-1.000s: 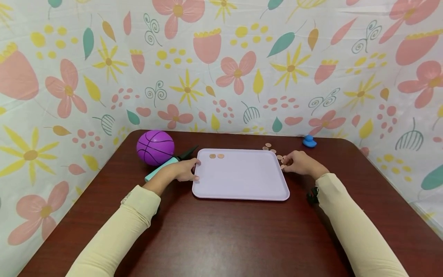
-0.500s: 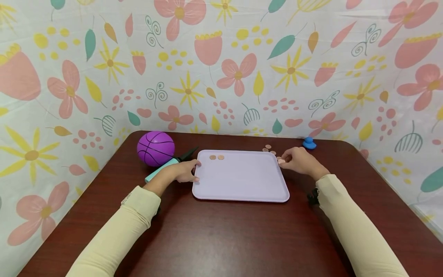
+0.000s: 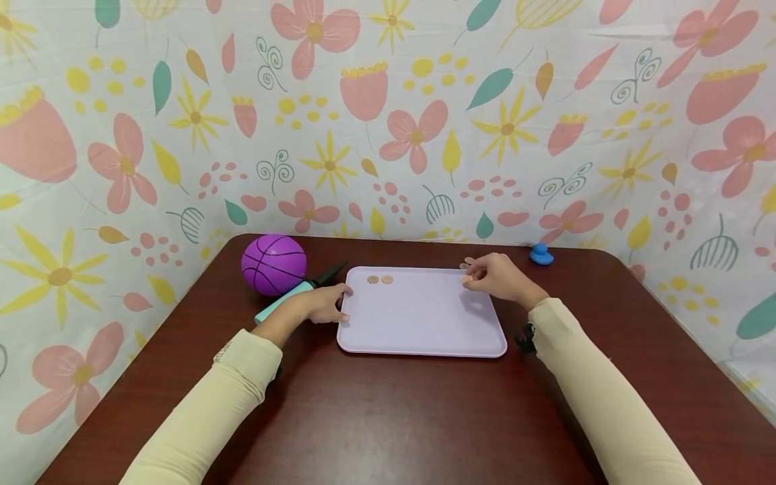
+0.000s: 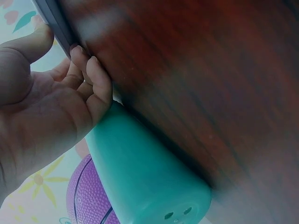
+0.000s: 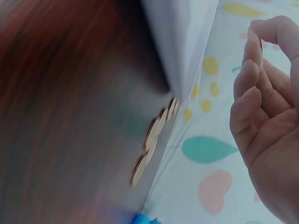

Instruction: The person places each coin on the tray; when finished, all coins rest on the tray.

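The person's left hand [image 3: 326,304] grips the left rim of the pale lilac tray [image 3: 424,313], thumb and fingers closed about the edge. Over the tray's far right corner, the right hand [image 3: 500,277] pinches a small wooden disc [image 3: 467,278] between thumb and finger. Two more discs [image 3: 386,279] lie side by side at the tray's far left; I spot others [image 5: 150,135] on the table [image 3: 394,417] just beyond it. A teal-handled object [image 3: 283,302] lies near the left hand, beside a purple ball [image 3: 274,265].
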Demonstrator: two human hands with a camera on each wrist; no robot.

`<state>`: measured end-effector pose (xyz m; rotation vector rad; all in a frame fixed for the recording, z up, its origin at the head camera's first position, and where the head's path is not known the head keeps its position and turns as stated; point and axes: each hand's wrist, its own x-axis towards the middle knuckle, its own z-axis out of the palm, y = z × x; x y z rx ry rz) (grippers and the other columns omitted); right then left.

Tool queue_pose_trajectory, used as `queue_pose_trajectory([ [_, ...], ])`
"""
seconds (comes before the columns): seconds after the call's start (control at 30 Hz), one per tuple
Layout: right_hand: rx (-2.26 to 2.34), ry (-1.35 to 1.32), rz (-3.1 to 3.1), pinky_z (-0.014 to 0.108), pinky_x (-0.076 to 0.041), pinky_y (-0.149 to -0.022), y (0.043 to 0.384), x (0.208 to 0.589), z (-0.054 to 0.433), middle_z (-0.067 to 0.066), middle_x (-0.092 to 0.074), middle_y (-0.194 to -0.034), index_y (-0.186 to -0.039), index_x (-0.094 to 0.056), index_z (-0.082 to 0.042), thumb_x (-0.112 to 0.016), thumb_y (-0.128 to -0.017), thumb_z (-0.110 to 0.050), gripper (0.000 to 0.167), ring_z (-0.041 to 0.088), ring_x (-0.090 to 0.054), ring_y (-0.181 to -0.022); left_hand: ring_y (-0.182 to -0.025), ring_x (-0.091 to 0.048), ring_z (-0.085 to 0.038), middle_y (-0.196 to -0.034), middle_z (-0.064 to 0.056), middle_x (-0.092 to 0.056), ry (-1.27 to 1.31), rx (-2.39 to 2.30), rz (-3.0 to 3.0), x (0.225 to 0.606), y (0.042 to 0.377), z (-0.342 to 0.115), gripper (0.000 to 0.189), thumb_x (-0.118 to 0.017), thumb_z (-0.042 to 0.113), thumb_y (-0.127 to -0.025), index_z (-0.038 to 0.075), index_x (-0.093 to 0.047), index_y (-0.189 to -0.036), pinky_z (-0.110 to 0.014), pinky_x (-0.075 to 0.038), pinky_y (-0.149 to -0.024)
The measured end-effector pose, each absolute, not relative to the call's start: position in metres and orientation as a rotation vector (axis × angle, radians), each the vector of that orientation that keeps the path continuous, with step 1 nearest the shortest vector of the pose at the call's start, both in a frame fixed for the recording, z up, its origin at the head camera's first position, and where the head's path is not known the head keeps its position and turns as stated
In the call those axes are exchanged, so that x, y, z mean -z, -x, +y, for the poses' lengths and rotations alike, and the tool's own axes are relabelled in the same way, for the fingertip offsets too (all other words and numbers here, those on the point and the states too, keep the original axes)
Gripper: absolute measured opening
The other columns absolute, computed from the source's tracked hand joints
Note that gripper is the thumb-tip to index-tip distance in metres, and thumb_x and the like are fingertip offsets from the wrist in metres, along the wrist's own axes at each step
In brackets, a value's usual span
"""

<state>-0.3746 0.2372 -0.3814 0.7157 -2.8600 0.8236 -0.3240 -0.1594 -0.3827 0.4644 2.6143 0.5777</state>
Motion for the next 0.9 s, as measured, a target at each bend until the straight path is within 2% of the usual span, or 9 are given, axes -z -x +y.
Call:
queue_pose_trajectory([
  [0.13,-0.853,-0.738,-2.872,0.029,-0.048,-0.065,0.377,0.378,0.223,0.003,-0.072,-0.085,-0.091,-0.076,-0.006,-0.078,-0.085,-0.020,0.016,0.026,-0.066,-0.094,-0.085,-0.057,-0.022,-0.124,-0.015,-0.052,-0.467,-0.572,2.618,0.382,0.325,-0.159,0.063,-0.068,0.023,-0.095,0.007,-0.036,-0.147,-0.029,-0.049,-0.065],
  [0.2,-0.855,-0.749,-2.880,0.029,-0.049,-0.064,0.378,0.376,0.216,0.002,-0.070,-0.081,-0.092,-0.076,-0.006,-0.078,-0.085,-0.020,0.016,0.022,-0.062,-0.078,-0.087,-0.056,-0.023,-0.124,-0.016,-0.052,-0.471,-0.571,2.620,0.382,0.324,-0.159,0.063,-0.068,0.022,-0.095,0.007,-0.037,-0.147,-0.029,-0.049,-0.066],
  [0.27,-0.860,-0.757,-2.888,0.030,-0.048,-0.063,0.379,0.375,0.209,0.000,-0.068,-0.075,-0.090,-0.076,-0.006,-0.079,-0.085,-0.021,0.016,0.018,-0.059,-0.071,-0.090,-0.056,-0.023,-0.124,-0.016,-0.052,-0.473,-0.568,2.621,0.382,0.324,-0.159,0.063,-0.068,0.022,-0.095,0.006,-0.037,-0.147,-0.029,-0.049,-0.067],
  [0.4,-0.850,-0.776,-2.903,0.031,-0.049,-0.066,0.382,0.373,0.199,-0.004,-0.068,-0.074,-0.088,-0.077,-0.008,-0.079,-0.084,-0.021,0.014,0.014,-0.059,-0.070,-0.095,-0.055,-0.024,-0.125,-0.016,-0.052,-0.473,-0.561,2.625,0.382,0.322,-0.158,0.063,-0.069,0.022,-0.095,0.006,-0.037,-0.147,-0.029,-0.048,-0.070],
  [0.6,-0.846,-0.828,-2.933,0.032,-0.050,-0.069,0.393,0.374,0.186,-0.004,-0.070,-0.076,-0.089,-0.077,-0.010,-0.077,-0.085,-0.022,0.013,0.015,-0.062,-0.073,-0.094,-0.056,-0.024,-0.123,-0.016,-0.053,-0.483,-0.566,2.624,0.382,0.323,-0.160,0.063,-0.069,0.022,-0.094,0.005,-0.037,-0.146,-0.030,-0.049,-0.070],
  [0.83,-0.812,-0.836,-2.954,0.029,-0.050,-0.067,0.395,0.373,0.169,-0.003,-0.071,-0.077,-0.087,-0.078,-0.009,-0.079,-0.083,-0.022,0.013,0.013,-0.063,-0.072,-0.104,-0.053,-0.025,-0.124,-0.016,-0.054,-0.501,-0.542,2.635,0.381,0.323,-0.159,0.064,-0.069,0.023,-0.094,0.005,-0.038,-0.146,-0.033,-0.046,-0.085],
  [0.9,-0.790,-0.816,-2.975,0.032,-0.050,-0.067,0.396,0.375,0.165,-0.004,-0.071,-0.078,-0.087,-0.078,-0.011,-0.079,-0.083,-0.025,0.014,0.013,-0.062,-0.073,-0.104,-0.053,-0.025,-0.124,-0.016,-0.053,-0.498,-0.540,2.633,0.381,0.324,-0.159,0.064,-0.069,0.023,-0.094,0.005,-0.037,-0.146,-0.034,-0.046,-0.085],
])
